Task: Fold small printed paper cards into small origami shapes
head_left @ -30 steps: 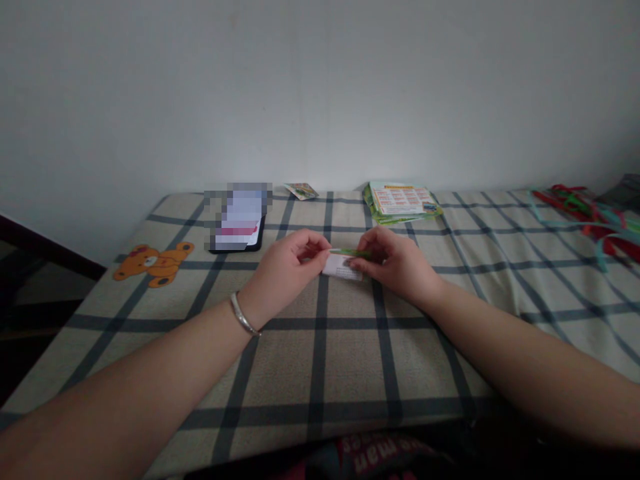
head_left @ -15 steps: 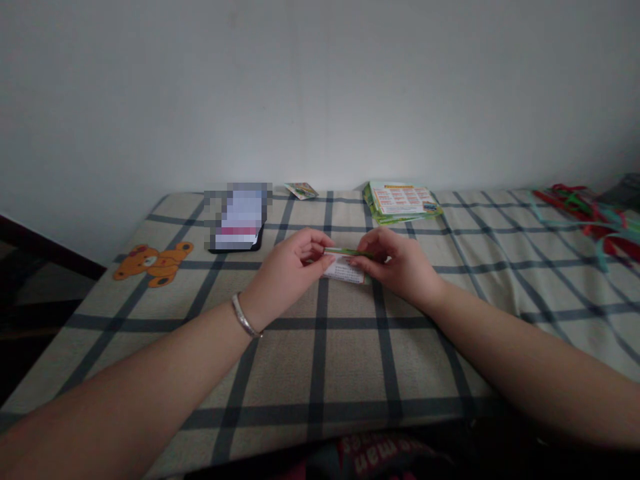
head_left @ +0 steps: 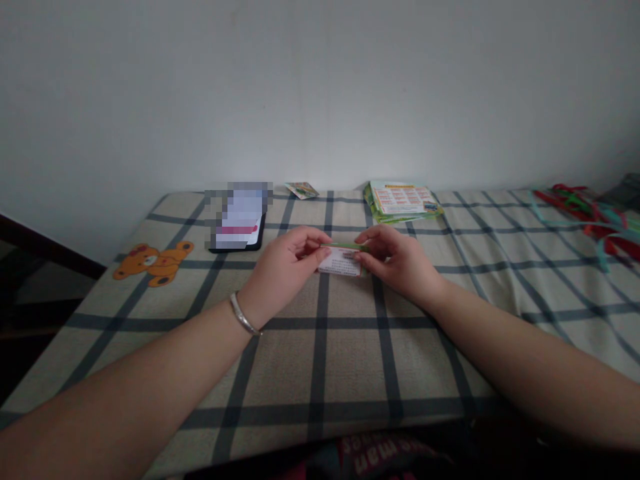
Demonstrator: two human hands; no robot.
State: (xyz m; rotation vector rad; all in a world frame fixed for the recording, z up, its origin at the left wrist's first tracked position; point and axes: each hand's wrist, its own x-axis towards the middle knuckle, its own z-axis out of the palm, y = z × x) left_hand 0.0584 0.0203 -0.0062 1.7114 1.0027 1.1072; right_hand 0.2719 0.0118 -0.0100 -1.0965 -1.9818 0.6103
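Holding: from my head view, my left hand (head_left: 284, 265) and right hand (head_left: 406, 264) grasp one paper (head_left: 340, 263) between them, to the right of the phone (head_left: 240, 223) and nearer me than it.
Left grip: thumb on the near face, fingers bent behind, pinching the paper's left end; I wear a silvery bangle (head_left: 244, 316) on that wrist.
Right grip: thumb pressed on the near face, fingers curled, closed on the right end.
Paper: a white side with small printed lines faces me, green showing along the far edge and at the right; whether it touches the cloth (head_left: 270, 380) below, I cannot tell.
Phone: lying on the cloth, screen lit, partly covered by blurred squares.
Card: one small colourful card (head_left: 302, 191) lies just right of the phone's far end, near the wall (head_left: 320, 87).
Stack: the green-edged stack (head_left: 403, 200), topped with a white printed panel, sits well to the right of the phone, also near the wall.
Bear: an orange, flat bear (head_left: 153, 263) is left of the phone and nearer me.
Ribbons: red, green and pale blue ribbons (head_left: 570, 200) lie tangled, far right of the phone.
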